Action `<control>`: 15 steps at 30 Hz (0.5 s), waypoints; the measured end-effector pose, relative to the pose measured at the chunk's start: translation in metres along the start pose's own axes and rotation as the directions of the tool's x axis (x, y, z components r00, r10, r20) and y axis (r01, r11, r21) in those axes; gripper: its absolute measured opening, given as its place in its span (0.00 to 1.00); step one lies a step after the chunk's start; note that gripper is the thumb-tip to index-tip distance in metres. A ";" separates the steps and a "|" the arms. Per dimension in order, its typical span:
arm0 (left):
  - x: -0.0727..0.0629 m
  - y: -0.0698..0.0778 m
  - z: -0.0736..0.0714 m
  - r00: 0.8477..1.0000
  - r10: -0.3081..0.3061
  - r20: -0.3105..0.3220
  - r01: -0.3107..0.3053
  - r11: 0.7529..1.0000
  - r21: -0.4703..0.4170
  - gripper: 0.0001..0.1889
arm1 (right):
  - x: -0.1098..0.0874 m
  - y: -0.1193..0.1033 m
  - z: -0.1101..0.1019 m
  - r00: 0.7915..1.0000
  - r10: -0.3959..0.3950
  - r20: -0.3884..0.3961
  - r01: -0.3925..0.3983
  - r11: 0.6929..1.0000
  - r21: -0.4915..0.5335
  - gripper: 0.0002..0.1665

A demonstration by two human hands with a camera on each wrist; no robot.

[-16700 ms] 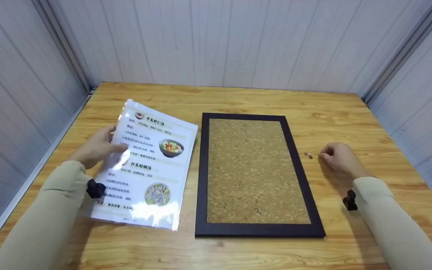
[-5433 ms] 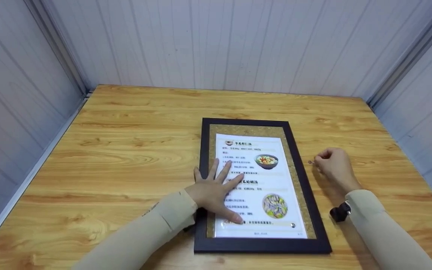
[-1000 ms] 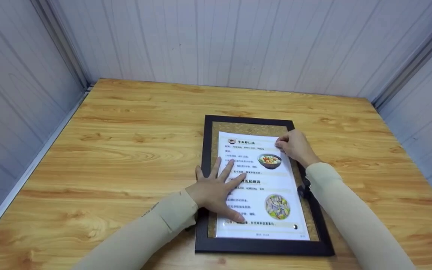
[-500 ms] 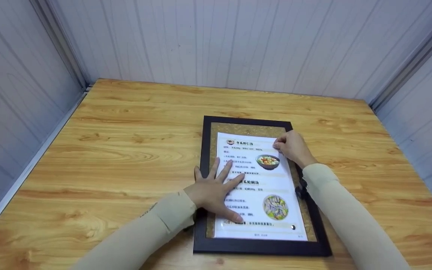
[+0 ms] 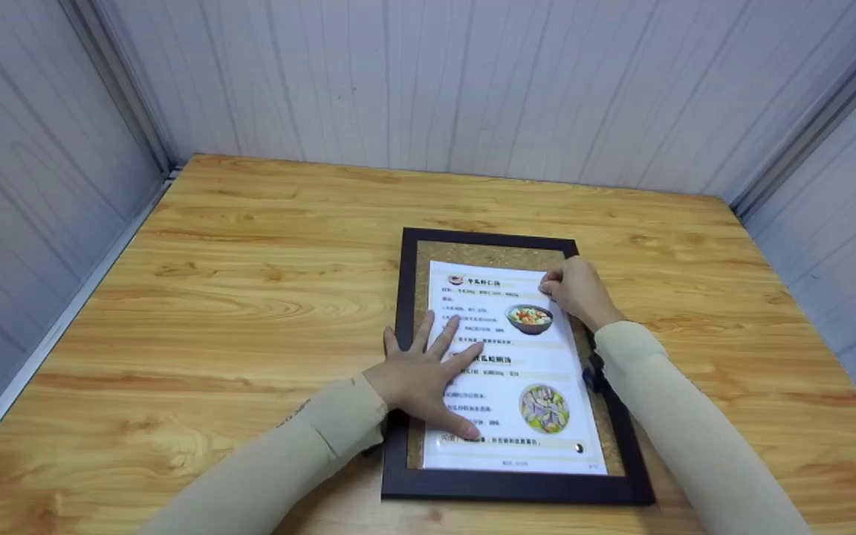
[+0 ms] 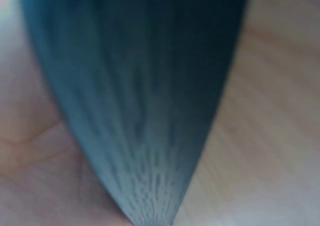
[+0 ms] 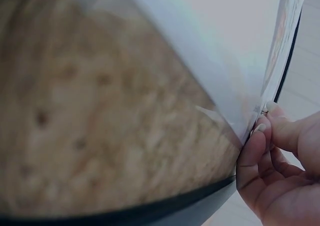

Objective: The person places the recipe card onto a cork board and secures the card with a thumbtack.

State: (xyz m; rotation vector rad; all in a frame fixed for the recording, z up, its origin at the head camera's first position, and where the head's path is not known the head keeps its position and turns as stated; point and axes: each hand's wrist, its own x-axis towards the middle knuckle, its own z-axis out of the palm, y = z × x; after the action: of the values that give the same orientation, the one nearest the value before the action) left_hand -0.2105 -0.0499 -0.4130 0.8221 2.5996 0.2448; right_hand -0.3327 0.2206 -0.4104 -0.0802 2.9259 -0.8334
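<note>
Left hand (image 5: 422,383) splayed, right hand (image 5: 576,290) pinching an apparent pin (image 7: 265,113), I'm likely fixing the sheet (image 5: 524,355) at one o'clock; it needs pressing.

Frame (image 5: 517,487) is black, cork (image 5: 493,255) speckled brown, sheet (image 5: 536,357) white.

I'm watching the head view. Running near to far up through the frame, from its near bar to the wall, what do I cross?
Frame's near bar → white sheet → its round dish picture → its bowl picture → cork strip → frame's far bar → tabletop → back wall.
</note>
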 end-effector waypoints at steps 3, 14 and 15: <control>0.000 0.000 0.000 1.000 -0.001 0.006 0.001 1.000 0.000 0.62 | 0.000 0.002 0.000 1.000 -0.008 0.012 0.008 1.000 0.004 0.09; 0.000 0.000 0.000 1.000 0.000 0.015 0.000 1.000 -0.010 0.62 | -0.015 -0.001 -0.001 0.989 -0.099 0.111 0.120 0.970 -0.210 0.20; 0.000 0.000 0.000 1.000 -0.003 0.017 0.003 1.000 -0.006 0.62 | -0.015 -0.002 -0.001 0.988 -0.093 0.121 0.120 0.965 -0.234 0.21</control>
State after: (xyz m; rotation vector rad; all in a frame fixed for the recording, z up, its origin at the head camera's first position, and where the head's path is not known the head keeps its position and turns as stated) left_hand -0.2108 -0.0503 -0.4128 0.8150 2.5823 0.2438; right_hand -0.3174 0.2206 -0.4072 -0.2942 2.9239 -0.4643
